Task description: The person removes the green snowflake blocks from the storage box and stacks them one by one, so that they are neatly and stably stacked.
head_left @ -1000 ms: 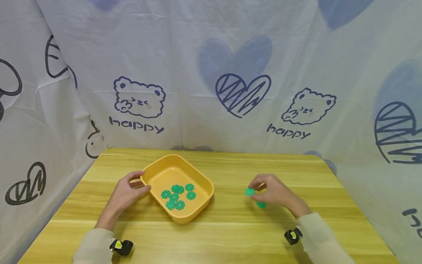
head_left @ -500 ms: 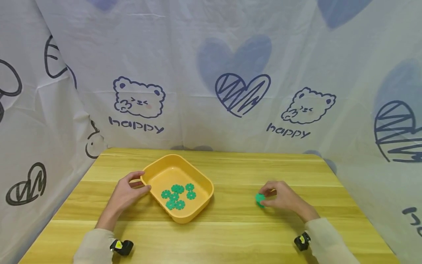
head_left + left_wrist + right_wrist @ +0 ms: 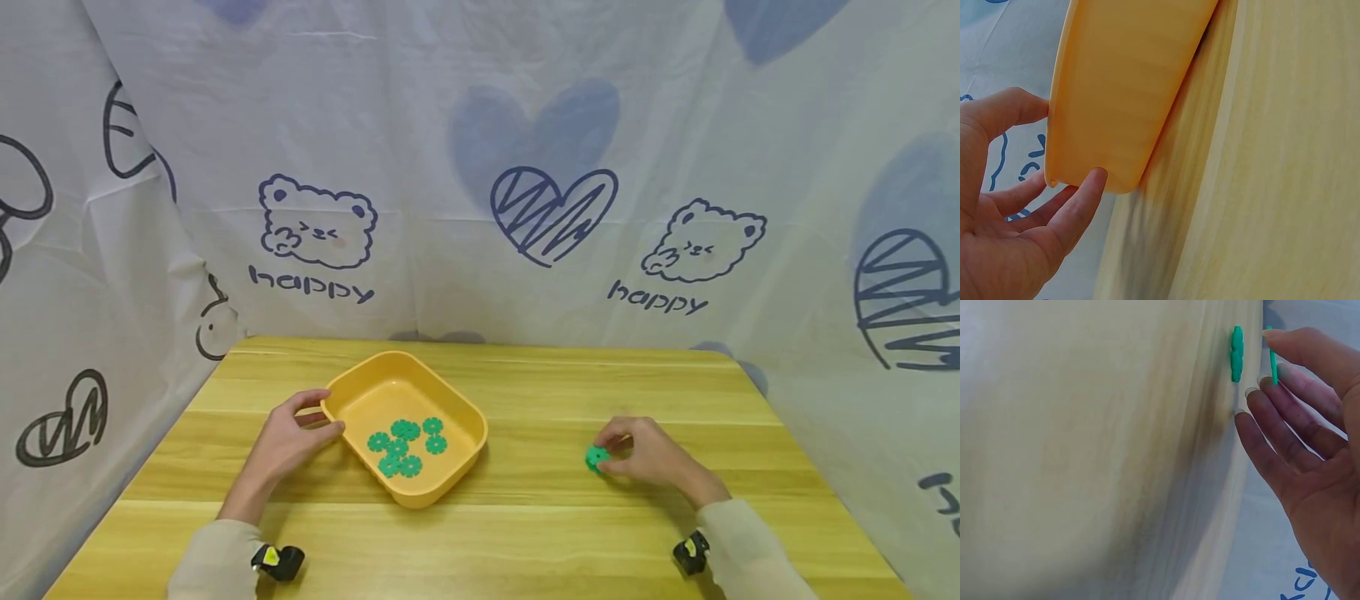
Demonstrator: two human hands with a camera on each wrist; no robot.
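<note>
My right hand [image 3: 648, 454] pinches a green snowflake disc [image 3: 1273, 359] between thumb and fingers, low over the table. Close by in the right wrist view is a second green disc [image 3: 1237, 354], apart from the held one; in the head view the two overlap and are hard to tell apart. A yellow plastic bin [image 3: 448, 390] stands left of centre, turned at an angle. My left hand [image 3: 288, 437] holds its left side, thumb and fingers spread along the rim and outer wall [image 3: 1122, 94]. Several green snowflake discs [image 3: 396, 448] lie inside on its floor, some overlapping.
The wooden table [image 3: 525, 542] reaches back to a hanging white cloth [image 3: 450, 283] printed with bears and hearts. More cloth hangs at both sides. Table surface separates the bin from the right hand.
My right hand has moved right and down with its disc, over to the disc on the table. The left hand and the bin have stayed in place.
</note>
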